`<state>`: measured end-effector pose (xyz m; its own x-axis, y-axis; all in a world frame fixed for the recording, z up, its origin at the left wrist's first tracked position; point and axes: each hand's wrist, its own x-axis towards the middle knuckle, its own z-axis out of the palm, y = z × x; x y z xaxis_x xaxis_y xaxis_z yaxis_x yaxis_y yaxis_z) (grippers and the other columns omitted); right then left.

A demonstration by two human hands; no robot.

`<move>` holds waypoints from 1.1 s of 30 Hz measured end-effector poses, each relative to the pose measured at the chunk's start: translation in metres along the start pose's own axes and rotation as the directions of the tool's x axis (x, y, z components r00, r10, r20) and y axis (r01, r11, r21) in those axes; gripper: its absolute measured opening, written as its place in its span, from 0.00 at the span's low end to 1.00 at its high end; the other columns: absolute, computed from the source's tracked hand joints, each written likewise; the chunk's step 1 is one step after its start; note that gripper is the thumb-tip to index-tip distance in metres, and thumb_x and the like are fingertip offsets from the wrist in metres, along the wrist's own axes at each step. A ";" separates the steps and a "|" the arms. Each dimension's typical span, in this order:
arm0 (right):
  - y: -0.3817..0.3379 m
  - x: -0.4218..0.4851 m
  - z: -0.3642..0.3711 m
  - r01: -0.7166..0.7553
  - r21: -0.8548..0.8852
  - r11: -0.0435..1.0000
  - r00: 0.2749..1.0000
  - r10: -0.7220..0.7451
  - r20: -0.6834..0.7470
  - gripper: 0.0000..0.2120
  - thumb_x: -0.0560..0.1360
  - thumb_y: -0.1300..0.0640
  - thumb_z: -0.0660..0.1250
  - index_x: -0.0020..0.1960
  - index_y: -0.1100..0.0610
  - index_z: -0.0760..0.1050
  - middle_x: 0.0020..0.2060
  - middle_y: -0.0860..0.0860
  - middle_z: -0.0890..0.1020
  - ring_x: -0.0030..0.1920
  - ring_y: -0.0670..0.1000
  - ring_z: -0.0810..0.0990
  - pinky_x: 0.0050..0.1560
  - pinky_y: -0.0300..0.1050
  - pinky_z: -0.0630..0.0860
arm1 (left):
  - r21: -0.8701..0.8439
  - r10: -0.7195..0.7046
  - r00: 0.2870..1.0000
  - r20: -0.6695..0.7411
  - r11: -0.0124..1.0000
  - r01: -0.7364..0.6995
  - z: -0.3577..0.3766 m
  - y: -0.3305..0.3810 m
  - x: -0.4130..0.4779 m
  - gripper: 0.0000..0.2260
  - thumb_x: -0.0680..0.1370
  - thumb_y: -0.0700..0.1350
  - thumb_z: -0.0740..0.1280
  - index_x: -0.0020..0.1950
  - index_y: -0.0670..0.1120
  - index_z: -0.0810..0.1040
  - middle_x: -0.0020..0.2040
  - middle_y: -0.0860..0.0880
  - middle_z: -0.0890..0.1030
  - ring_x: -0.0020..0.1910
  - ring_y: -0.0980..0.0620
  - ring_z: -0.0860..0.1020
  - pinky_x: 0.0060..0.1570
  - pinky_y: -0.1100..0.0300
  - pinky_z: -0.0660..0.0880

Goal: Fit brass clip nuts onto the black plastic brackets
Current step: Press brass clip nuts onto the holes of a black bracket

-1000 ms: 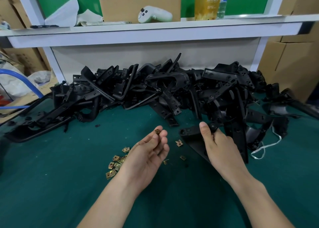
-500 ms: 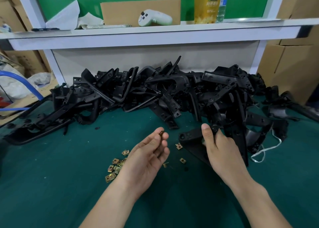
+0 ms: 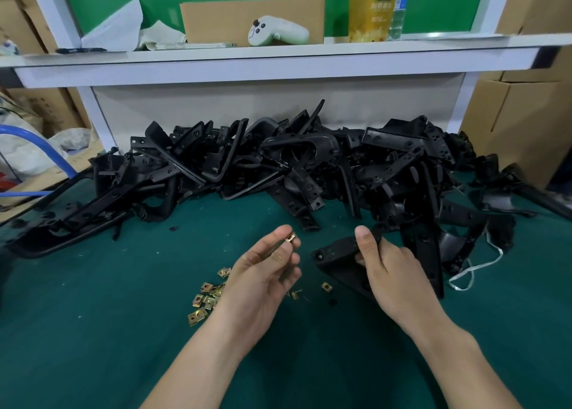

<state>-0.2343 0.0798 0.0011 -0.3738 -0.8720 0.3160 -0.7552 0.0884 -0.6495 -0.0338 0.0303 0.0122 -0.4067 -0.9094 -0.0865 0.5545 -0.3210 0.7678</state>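
Note:
My left hand (image 3: 266, 272) pinches one brass clip nut (image 3: 290, 238) between thumb and fingertips, held above the green mat. My right hand (image 3: 390, 272) grips a black plastic bracket (image 3: 335, 258) just to the right, thumb on its top, its free end pointing at the nut. A small gap separates nut and bracket. Several loose brass clip nuts (image 3: 205, 300) lie on the mat under my left wrist, and two more (image 3: 326, 287) lie between my hands.
A big heap of black brackets (image 3: 278, 167) stretches across the back of the green mat (image 3: 93, 331). A white shelf (image 3: 278, 58) above carries a game controller (image 3: 277, 32), cardboard and bottles. Cardboard boxes (image 3: 520, 123) stand at right; a white cord (image 3: 473, 269) lies by the heap.
My left hand has carried the nut a little to the right, toward the bracket. My right hand has kept its hold on the bracket, barely shifting.

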 end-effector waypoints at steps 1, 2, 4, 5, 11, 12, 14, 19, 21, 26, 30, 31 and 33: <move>-0.002 0.000 -0.001 -0.003 0.021 1.000 1.000 0.002 0.010 0.32 0.75 0.27 0.40 0.36 0.46 0.74 0.31 0.41 0.80 0.36 0.42 0.79 0.39 0.44 0.74 | 0.030 0.018 1.000 -0.013 0.999 -0.017 0.000 0.000 0.000 0.14 0.74 0.37 0.70 0.59 0.44 0.84 0.48 0.46 0.84 0.38 0.54 0.81 0.41 0.60 0.81; -0.003 -0.001 -0.001 -0.001 0.035 0.999 1.000 0.000 0.028 0.32 0.75 0.27 0.40 0.36 0.45 0.73 0.31 0.39 0.80 0.37 0.42 0.79 0.39 0.43 0.73 | 0.064 0.036 0.999 -0.028 0.997 -0.034 0.000 0.000 0.000 0.13 0.75 0.37 0.69 0.58 0.44 0.84 0.48 0.46 0.84 0.38 0.54 0.80 0.40 0.61 0.80; -0.004 -0.003 -0.002 0.029 0.036 0.999 0.996 -0.032 0.081 0.32 0.75 0.27 0.40 0.38 0.46 0.73 0.33 0.43 0.81 0.37 0.43 0.80 0.40 0.46 0.75 | 0.146 0.076 0.995 -0.061 0.987 -0.066 0.002 -0.001 0.000 0.11 0.79 0.37 0.67 0.56 0.47 0.86 0.46 0.48 0.84 0.38 0.54 0.80 0.41 0.61 0.79; -0.004 -0.004 -0.002 0.052 0.034 0.998 0.992 -0.055 0.117 0.32 0.75 0.26 0.41 0.40 0.47 0.73 0.34 0.47 0.83 0.38 0.45 0.81 0.41 0.48 0.77 | 0.196 0.104 0.992 -0.078 0.977 -0.087 0.002 -0.001 -0.001 0.12 0.81 0.37 0.66 0.54 0.49 0.87 0.45 0.49 0.83 0.38 0.54 0.79 0.42 0.60 0.78; -0.010 -0.006 -0.004 0.143 0.124 0.982 0.946 -0.172 0.276 0.25 0.71 0.19 0.48 0.46 0.38 0.69 0.33 0.55 0.79 0.35 0.55 0.78 0.38 0.53 0.75 | 0.607 0.370 0.929 -0.008 0.740 -0.290 0.005 -0.005 -0.005 0.11 0.82 0.44 0.67 0.56 0.60 0.83 0.46 0.58 0.83 0.46 0.59 0.80 0.52 0.67 0.76; -0.011 -0.006 -0.005 0.139 0.156 0.978 0.939 -0.180 0.294 0.25 0.70 0.19 0.51 0.48 0.37 0.71 0.36 0.57 0.80 0.37 0.58 0.78 0.40 0.57 0.76 | 0.634 0.391 0.920 0.015 0.708 -0.311 0.007 -0.006 -0.005 0.10 0.82 0.45 0.67 0.57 0.59 0.82 0.46 0.58 0.83 0.46 0.61 0.80 0.50 0.70 0.75; -0.013 -0.006 -0.005 0.128 0.200 0.971 0.926 -0.189 0.327 0.25 0.69 0.19 0.56 0.52 0.37 0.73 0.39 0.59 0.82 0.39 0.62 0.79 0.43 0.61 0.76 | 0.648 0.398 0.917 0.033 0.690 -0.323 0.012 -0.009 -0.005 0.09 0.81 0.44 0.68 0.57 0.57 0.81 0.44 0.59 0.83 0.44 0.64 0.79 0.45 0.73 0.73; -0.016 -0.006 -0.005 0.104 0.243 0.965 0.910 -0.191 0.369 0.29 0.63 0.18 0.61 0.53 0.37 0.76 0.44 0.43 0.84 0.44 0.50 0.83 0.49 0.58 0.79 | 0.645 0.347 0.936 0.056 0.703 -0.299 0.021 -0.016 -0.005 0.07 0.81 0.41 0.68 0.52 0.52 0.84 0.42 0.57 0.85 0.41 0.64 0.79 0.43 0.72 0.73; -0.016 -0.007 -0.005 0.102 0.229 0.968 0.912 -0.183 0.367 0.29 0.63 0.18 0.60 0.51 0.37 0.76 0.44 0.43 0.84 0.43 0.49 0.83 0.48 0.58 0.79 | 0.647 0.324 0.944 0.067 0.706 -0.289 0.020 -0.016 -0.006 0.07 0.81 0.42 0.68 0.52 0.53 0.84 0.44 0.54 0.85 0.42 0.62 0.80 0.45 0.71 0.74; -0.017 -0.008 -0.006 0.112 0.215 0.970 0.917 -0.184 0.355 0.28 0.63 0.18 0.59 0.49 0.38 0.76 0.41 0.45 0.84 0.39 0.49 0.81 0.44 0.56 0.79 | 0.642 0.296 0.953 0.065 0.719 -0.267 0.020 -0.016 -0.006 0.07 0.81 0.43 0.68 0.52 0.53 0.85 0.45 0.51 0.86 0.42 0.60 0.80 0.46 0.67 0.76; -0.019 -0.009 -0.006 0.128 0.181 0.975 0.920 -0.185 0.346 0.22 0.66 0.22 0.61 0.49 0.35 0.74 0.40 0.48 0.83 0.38 0.52 0.79 0.42 0.56 0.78 | 0.647 0.267 0.961 0.072 0.721 -0.249 0.020 -0.015 -0.006 0.07 0.81 0.44 0.68 0.52 0.54 0.85 0.46 0.52 0.86 0.46 0.56 0.82 0.48 0.68 0.77; -0.019 -0.009 -0.005 0.130 0.179 0.975 0.920 -0.186 0.345 0.21 0.66 0.22 0.61 0.50 0.35 0.74 0.40 0.48 0.83 0.38 0.52 0.80 0.42 0.57 0.78 | 0.649 0.258 0.963 0.077 0.720 -0.245 0.020 -0.016 -0.007 0.07 0.81 0.44 0.68 0.52 0.54 0.85 0.46 0.52 0.86 0.47 0.56 0.83 0.49 0.68 0.77; -0.019 -0.009 -0.005 0.137 0.181 0.974 0.920 -0.192 0.341 0.22 0.66 0.22 0.61 0.50 0.35 0.74 0.40 0.48 0.83 0.38 0.52 0.80 0.42 0.56 0.78 | 0.645 0.257 0.963 0.079 0.724 -0.246 0.021 -0.017 -0.007 0.07 0.81 0.44 0.68 0.52 0.53 0.85 0.46 0.53 0.86 0.46 0.57 0.82 0.48 0.69 0.76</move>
<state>-0.2196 0.0884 0.0146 -0.0148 -0.9836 0.1795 -0.6893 -0.1200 -0.7144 -0.0560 0.0477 0.0127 -0.3068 -0.9376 0.1638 0.0330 0.1615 0.9863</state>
